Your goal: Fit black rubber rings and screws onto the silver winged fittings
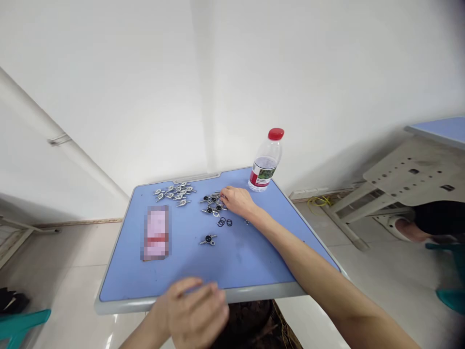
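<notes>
My right hand (238, 199) reaches to the far middle of the blue table, its fingertips pinched together at a small cluster of metal parts with black round centres (209, 209). What the fingertips hold, if anything, I cannot make out. Near the front edge, my left hand (196, 310) is blurred by motion, its fingers loosely stretched and nothing visible in them. Between the hands lies a single metal part with a black centre (208, 239). Several black rings (221, 222) lie just in front of the cluster, and tiny shiny pieces (247, 222) show beside my right forearm.
Several silver metal parts without black centres (178, 192) form a pile at the back left. A pixelated pinkish rectangle (157, 232) lies in front of them. At the back right stands a red-capped water bottle (265, 162). A white wall (232, 87) rises behind the table (127, 271).
</notes>
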Demonstrator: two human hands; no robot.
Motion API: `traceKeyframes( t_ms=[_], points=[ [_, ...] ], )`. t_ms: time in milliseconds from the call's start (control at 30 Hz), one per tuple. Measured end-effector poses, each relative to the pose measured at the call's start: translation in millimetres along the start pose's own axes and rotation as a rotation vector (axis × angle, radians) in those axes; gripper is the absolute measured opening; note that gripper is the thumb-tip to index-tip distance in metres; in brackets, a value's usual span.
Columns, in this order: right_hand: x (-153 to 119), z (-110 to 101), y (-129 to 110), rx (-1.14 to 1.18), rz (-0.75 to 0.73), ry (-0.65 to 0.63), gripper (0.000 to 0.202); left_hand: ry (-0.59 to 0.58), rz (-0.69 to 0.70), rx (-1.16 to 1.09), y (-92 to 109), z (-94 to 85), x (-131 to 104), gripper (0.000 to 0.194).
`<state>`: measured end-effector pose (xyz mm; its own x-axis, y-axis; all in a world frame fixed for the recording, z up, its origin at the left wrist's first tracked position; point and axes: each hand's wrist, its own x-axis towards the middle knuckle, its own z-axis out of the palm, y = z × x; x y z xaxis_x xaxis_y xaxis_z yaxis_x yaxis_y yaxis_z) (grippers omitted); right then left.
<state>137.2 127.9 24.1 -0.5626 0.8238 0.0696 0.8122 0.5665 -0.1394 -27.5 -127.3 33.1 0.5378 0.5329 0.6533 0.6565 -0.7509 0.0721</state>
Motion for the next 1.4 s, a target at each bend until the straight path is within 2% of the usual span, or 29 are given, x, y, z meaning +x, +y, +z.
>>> traceKeyframes(
  t_ms=[67, 133, 267, 333, 400, 433, 500, 600, 667, 733, 800, 900, 1100, 1233, 1400],
  points=[
    [0, 1, -1, 0.003, -0.002, -0.002, 0.019, 0.137, 0.006, -0.001, -30, 13.4, 12, 0.026],
    [-1, 2, -2, 0.006, -0.003, 0.003, 0.019, 0.229, -0.044, -0.039, -53, 20.7, 31, 0.031],
    [-5, -1, -2, 0.014, -0.008, 0.025, 0.02, 0.19, -0.264, -0.213, -80, 26.9, 67, 0.027],
    [-8, -4, 0, 0.022, -0.005, 0.039, 0.02, 0.26, -0.385, -0.282, -89, 29.9, 73, 0.021],
    [-13, -9, 3, 0.027, 0.003, 0.055, 0.02, 0.274, -0.517, -0.344, -97, 31.6, 70, 0.016],
    [-16, -12, 5, 0.047, 0.006, 0.072, 0.02, 0.22, -0.589, -0.394, -101, 31.4, 67, 0.014],
    [-22, -19, 8, 0.151, 0.009, 0.121, 0.02, -0.017, -0.683, -0.507, -104, 28.5, 60, 0.013],
    [-33, -29, 4, 0.467, -0.017, 0.158, 0.016, -0.323, -0.742, -0.559, -101, 23.1, 55, 0.019],
    [-41, -33, -5, 0.694, -0.07, 0.136, 0.014, -0.343, -0.785, -0.587, -98, 22.8, 55, 0.022],
    [-48, -34, -18, 0.879, -0.136, 0.062, 0.013, -0.267, -0.839, -0.672, -97, 25.6, 56, 0.028],
    [-53, -32, -31, 0.959, -0.192, -0.004, 0.012, -0.185, -0.874, -0.822, -99, 30.1, 55, 0.033],
    [-58, -28, -44, 0.927, -0.217, -0.039, 0.013, -0.133, -0.891, -0.995, -105, 36.3, 52, 0.03],
    [-59, -21, -48, 0.869, -0.232, 0.012, 0.016, -0.072, -0.976, -1.075, -105, 40.7, 51, 0.028],
    [-60, -23, -48, 0.905, -0.227, 0.023, 0.014, -0.012, -0.887, -0.761, -101, 39.2, 52, 0.016],
    [-57, -29, -43, 1.105, -0.148, -0.086, 0.015, 0.015, -0.533, -0.337, -100, 38.8, 47, 0.016]
  ],
)
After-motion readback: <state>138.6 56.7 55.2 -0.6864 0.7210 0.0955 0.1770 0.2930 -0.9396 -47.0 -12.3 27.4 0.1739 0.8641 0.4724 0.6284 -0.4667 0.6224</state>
